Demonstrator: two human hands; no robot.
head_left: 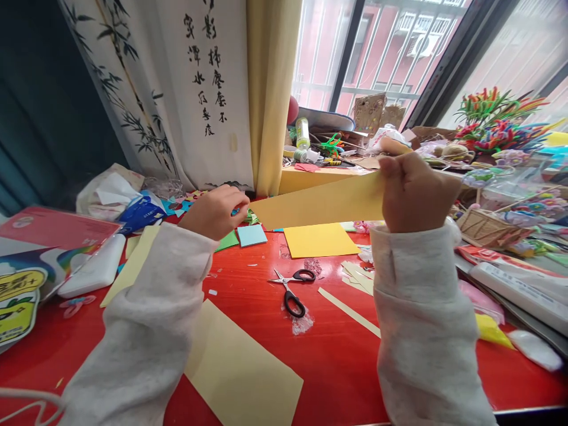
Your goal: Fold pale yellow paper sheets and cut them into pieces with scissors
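A long yellow sheet of paper (326,200) is stretched in the air above the far part of the red table. My right hand (417,192) is closed in a fist around its right end, with the thumb on top. At its narrower left end, my left hand (217,211) has its fingers curled in a pinch at the corner. Below and between my arms lie black-handled scissors (293,287), blades spread apart. Nearer to me a cream sheet of paper (244,370) lies flat, partly under my left sleeve. Behind the scissors rests a bright yellow sheet (320,241).
A thin cream paper strip (348,310) and paper scraps (358,277) lie by my right sleeve. Blue square paper (252,235) sits beyond the scissors. Packets and a box (523,290) line the right side; a pink-topped folder (53,236) stands left. Colourful pipe-cleaner flowers (501,127) fill the sill.
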